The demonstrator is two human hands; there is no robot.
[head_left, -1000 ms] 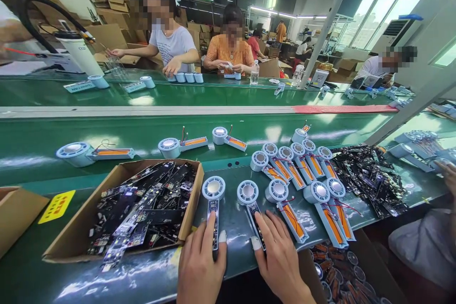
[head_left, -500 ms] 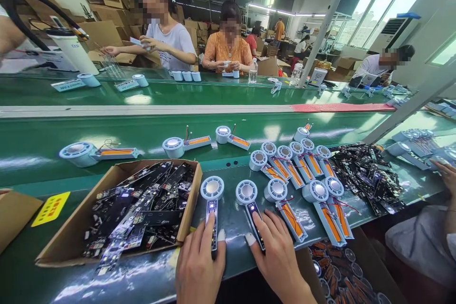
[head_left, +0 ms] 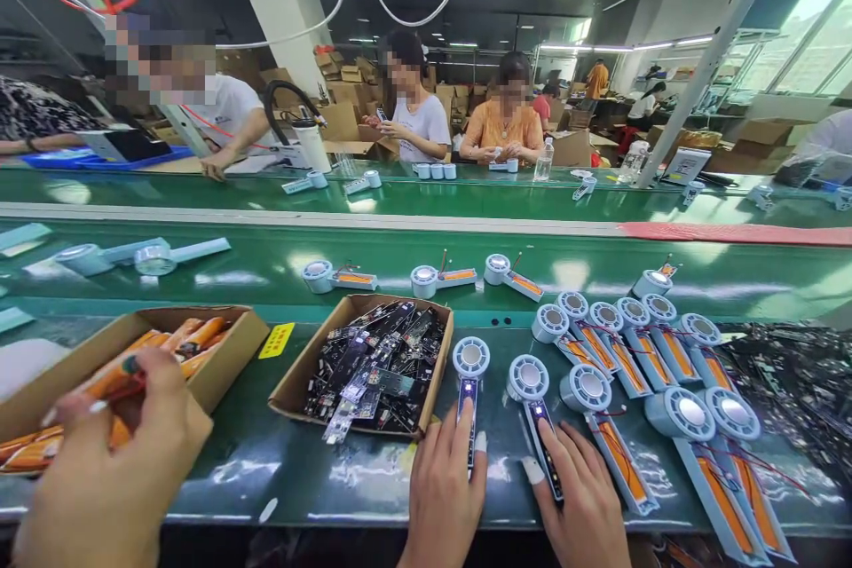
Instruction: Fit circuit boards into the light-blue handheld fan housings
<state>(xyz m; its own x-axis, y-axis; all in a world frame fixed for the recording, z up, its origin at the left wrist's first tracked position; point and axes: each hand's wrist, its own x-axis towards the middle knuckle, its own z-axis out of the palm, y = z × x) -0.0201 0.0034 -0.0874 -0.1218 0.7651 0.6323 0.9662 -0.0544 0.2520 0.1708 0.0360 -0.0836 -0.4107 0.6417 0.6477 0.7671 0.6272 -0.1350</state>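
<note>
My left hand (head_left: 443, 484) grips the handle of a light blue handheld fan (head_left: 471, 358). Its index finger presses on the dark circuit board (head_left: 468, 395) in the handle, and the white-capped thumb is at the right side. A second light blue fan (head_left: 528, 378) lies to the right, handle toward me. My right hand (head_left: 589, 493) holds that handle, index finger on its board (head_left: 538, 415) and white-capped thumb at the left. A small light glows on each board. Right beside this hand lies another fan (head_left: 587, 389) with an orange battery in its open handle.
A cardboard box of circuit boards (head_left: 276, 399) stands left of my hands. Further left, a co-worker's hand (head_left: 126, 453) is over a box of orange batteries (head_left: 232, 333). More fans (head_left: 689, 413) and a board pile (head_left: 792, 399) lie right. Several people sit across the green bench (head_left: 373, 231).
The view has swung left, bringing in the battery box and a co-worker's hand. Both my hands stay on the same two fans, index fingers on the boards.
</note>
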